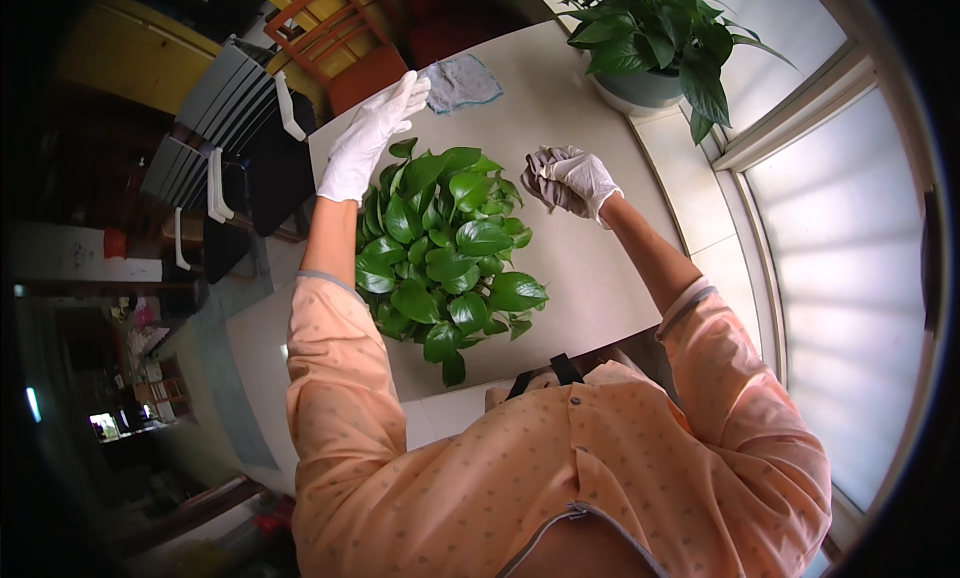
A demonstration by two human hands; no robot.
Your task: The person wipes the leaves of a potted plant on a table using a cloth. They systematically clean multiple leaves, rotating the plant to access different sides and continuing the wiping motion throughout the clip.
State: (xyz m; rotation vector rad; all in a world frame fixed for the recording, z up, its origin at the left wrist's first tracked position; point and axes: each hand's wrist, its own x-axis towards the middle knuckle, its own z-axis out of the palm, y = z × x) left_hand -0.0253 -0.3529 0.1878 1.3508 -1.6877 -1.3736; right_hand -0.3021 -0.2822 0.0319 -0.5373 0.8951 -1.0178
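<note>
My left hand [379, 135], in a white glove, is stretched out past the left side of a bushy green potted plant [446, 255], its fingers near a light grey cloth [463, 85] with a teal edge; whether they touch it I cannot tell. My right hand [574, 179], also gloved in white, grips a crumpled grey-brown cloth [551, 180] to the right of the leaves. Broad glossy leaves hide the plant's pot. Both the plant and the light grey cloth are on a pale table [592, 278].
A second leafy plant in a grey-green pot [637, 89] stands at the upper right, by the sill [701, 210] and the frosted window [855, 255]. An orange-red wooden chair [367, 72] is beyond the table's far edge. Grey slatted chairs [225, 98] stand at the left.
</note>
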